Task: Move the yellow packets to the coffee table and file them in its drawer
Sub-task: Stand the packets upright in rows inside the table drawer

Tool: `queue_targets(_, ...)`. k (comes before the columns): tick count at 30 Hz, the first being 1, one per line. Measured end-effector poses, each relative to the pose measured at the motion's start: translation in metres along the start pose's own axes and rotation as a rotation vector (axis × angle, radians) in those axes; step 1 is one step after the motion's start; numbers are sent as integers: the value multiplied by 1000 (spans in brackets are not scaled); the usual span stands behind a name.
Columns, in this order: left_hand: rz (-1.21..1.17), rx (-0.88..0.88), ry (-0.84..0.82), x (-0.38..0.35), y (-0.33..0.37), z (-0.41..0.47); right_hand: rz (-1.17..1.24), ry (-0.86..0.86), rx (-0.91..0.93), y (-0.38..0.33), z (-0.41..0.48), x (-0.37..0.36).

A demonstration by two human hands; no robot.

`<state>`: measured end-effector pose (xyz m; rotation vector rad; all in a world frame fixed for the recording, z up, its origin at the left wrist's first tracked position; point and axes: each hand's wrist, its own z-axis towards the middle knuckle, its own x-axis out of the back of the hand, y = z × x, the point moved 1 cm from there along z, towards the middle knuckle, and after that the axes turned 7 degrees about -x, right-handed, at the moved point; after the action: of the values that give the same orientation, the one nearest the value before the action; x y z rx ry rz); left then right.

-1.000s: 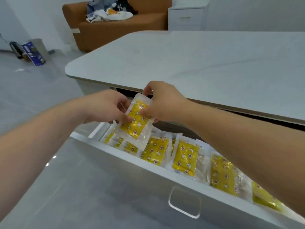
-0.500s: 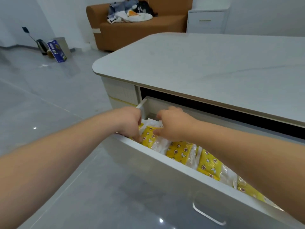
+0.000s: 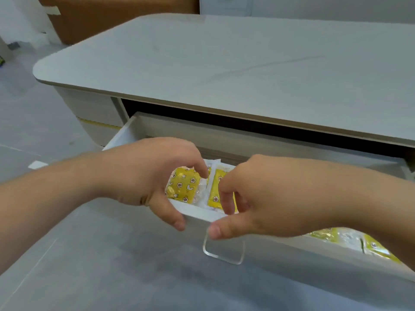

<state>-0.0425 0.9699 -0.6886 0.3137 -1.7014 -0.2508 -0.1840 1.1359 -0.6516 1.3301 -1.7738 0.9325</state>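
Note:
The coffee table has a pale grey top and an open white drawer with a clear handle. Yellow packets with star and moon prints stand filed in it. One packet shows between my hands, another sits beside it, and more packets lie at the right end. My left hand hovers over the drawer's left part, fingers curved and apart, fingertip touching a packet edge. My right hand is over the front rim, fingers spread, holding nothing.
A brown sofa stands behind the table at the back left, with a white cabinet beside it. Grey glossy floor lies in front of the drawer and to the left.
The packet held up a second ago has been put down into the drawer's row. Both hands have let go and drawn back toward the front rim.

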Motion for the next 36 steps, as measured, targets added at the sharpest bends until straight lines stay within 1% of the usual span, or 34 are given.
queue_targets(3, 102, -105, 108, 1, -4, 5, -79, 58, -28, 8, -8, -6)
queue_targets(5, 172, -103, 174, 4, -9, 9, -136, 149, -83, 13, -8, -6)
queue_targets(6, 226, -98, 197, 7, -11, 12, -163, 209, -100, 15, -7, -7)
queue_targets(8, 387, -100, 232, 14, -13, 19, -280, 394, -101, 23, -4, -9)
queue_targets(10, 480, -72, 211, 20, -12, 27, -388, 555, -148, 28, -3, -9)
queue_targets(11, 485, -39, 182, 23, -12, 32, -399, 570, -201, 30, -1, -7)
queue_targets(12, 475, -6, 150, 25, -13, 36, -381, 550, -256, 31, 0, -6)
queue_targets(15, 420, 53, 79, 28, -17, 45, -283, 415, -382, 40, 6, -2)
queue_targets(18, 393, 67, 54, 30, -19, 48, -226, 317, -413, 43, 8, 2)
queue_targets(21, 375, 87, 81, 31, -19, 49, -237, 313, -406, 42, 8, 4)
queue_targets(29, 342, 115, 201, 39, -20, 61, -307, 559, -391, 52, 20, 9)
queue_targets(36, 372, 84, 502, 30, -27, 82, -377, 903, -338, 74, 46, -5)
